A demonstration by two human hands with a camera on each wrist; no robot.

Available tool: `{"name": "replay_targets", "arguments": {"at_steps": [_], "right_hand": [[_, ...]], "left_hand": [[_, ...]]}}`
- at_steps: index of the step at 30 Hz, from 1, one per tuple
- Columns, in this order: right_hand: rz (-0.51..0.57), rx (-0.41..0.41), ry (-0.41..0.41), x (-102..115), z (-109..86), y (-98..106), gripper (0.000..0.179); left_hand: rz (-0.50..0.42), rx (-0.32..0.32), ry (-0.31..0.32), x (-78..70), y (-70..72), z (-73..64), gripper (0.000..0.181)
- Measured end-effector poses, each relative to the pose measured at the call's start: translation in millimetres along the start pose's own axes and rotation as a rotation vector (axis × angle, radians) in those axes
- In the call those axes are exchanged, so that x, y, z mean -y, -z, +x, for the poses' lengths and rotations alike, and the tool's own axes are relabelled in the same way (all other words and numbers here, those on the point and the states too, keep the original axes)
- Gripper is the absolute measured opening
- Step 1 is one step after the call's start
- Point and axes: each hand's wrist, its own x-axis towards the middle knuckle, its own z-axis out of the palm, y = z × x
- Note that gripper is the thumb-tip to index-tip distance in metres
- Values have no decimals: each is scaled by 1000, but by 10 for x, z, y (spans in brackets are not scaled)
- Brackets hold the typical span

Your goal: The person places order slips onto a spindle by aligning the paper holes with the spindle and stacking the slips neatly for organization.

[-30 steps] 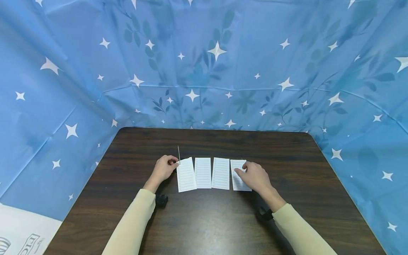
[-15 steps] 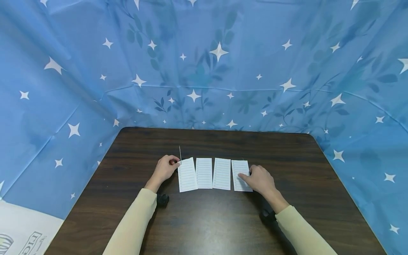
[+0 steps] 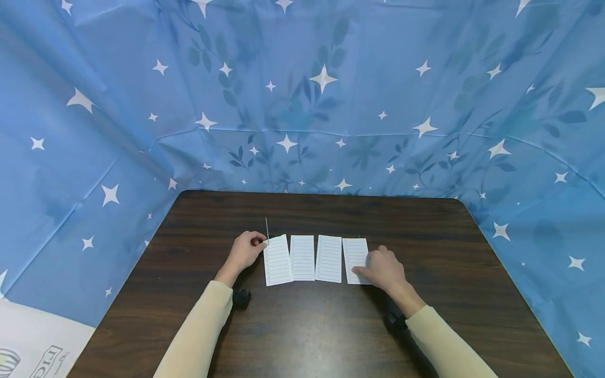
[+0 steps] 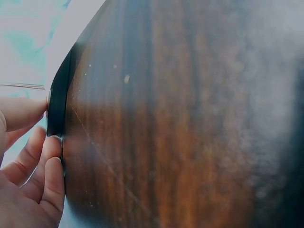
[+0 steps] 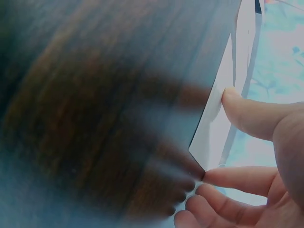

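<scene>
Four-sided white ruled cards lie in a row on the dark wood table. My left hand (image 3: 243,251) is at the far left corner of the leftmost card (image 3: 278,262), with thumb and fingers closed at its raised edge (image 4: 76,28). A thin pale stick (image 3: 267,230) rises beside those fingertips. My right hand (image 3: 386,269) is over the right side of the rightmost card (image 3: 354,252); its thumb rests on the face, and the index fingertip touches a corner in the right wrist view. The other fingers of my right hand (image 5: 256,166) extend beside the card's edge.
Two more ruled cards, a middle-left one (image 3: 302,257) and a middle-right one (image 3: 328,258), lie between the hands. The wooden table (image 3: 302,325) ends at a blue star-patterned curtain (image 3: 302,105). A white printed item (image 3: 42,336) is at lower left.
My right hand has shifted from over the rightmost card toward its right edge, and its thumb has slid nearer the bottom. The left hand stays at its corner.
</scene>
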Motion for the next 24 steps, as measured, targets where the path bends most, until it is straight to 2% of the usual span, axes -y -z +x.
{"name": "replay_targets", "arguments": {"at_steps": [11,20,24], "right_hand": [[42,-8,-18,11,9,-22,56],[140,-12,-44,14,70,32,48],[189,4,-85,1,95,53,48]], "left_hand": [[9,0,3,-5,-6,12,16],[3,-4,4,-12,-8,-6,16],[2,-3,1,-6,-9,-3,17]]}}
